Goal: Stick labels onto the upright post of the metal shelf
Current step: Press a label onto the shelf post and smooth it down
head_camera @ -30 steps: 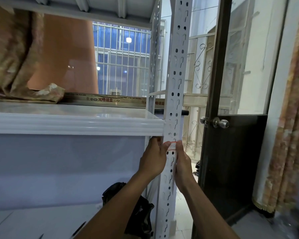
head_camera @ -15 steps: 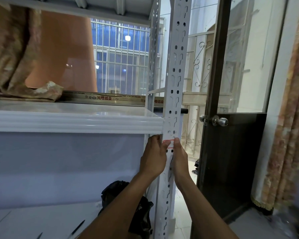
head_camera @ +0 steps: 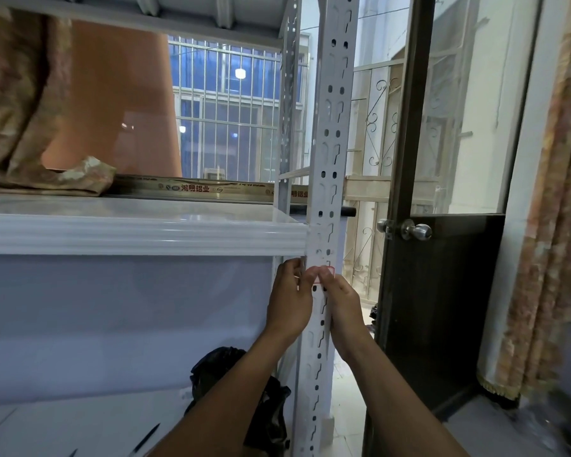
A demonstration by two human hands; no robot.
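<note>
The white perforated upright post (head_camera: pixel 331 133) of the metal shelf runs top to bottom through the middle of the view. A small white label with a red border (head_camera: pixel 327 271) lies on the post just below the shelf board (head_camera: pixel 139 234). My left hand (head_camera: pixel 290 301) grips the post's left edge, thumb pressed on the label's left part. My right hand (head_camera: pixel 342 303) reaches from the right side, its thumb pressing on the label's right part. Most of the label is hidden under both thumbs.
A dark door with a metal knob (head_camera: pixel 416 230) stands just right of the post. A black bag (head_camera: pixel 264 400) lies on the floor under my arms. Folded fabric (head_camera: pixel 47 173) and a long printed box (head_camera: pixel 211 189) rest on the shelf. Curtain (head_camera: pixel 551 225) hangs at far right.
Both hands have stayed on the label at the same spot on the post, thumbs shifting slightly closer together over it. The view has moved a little.
</note>
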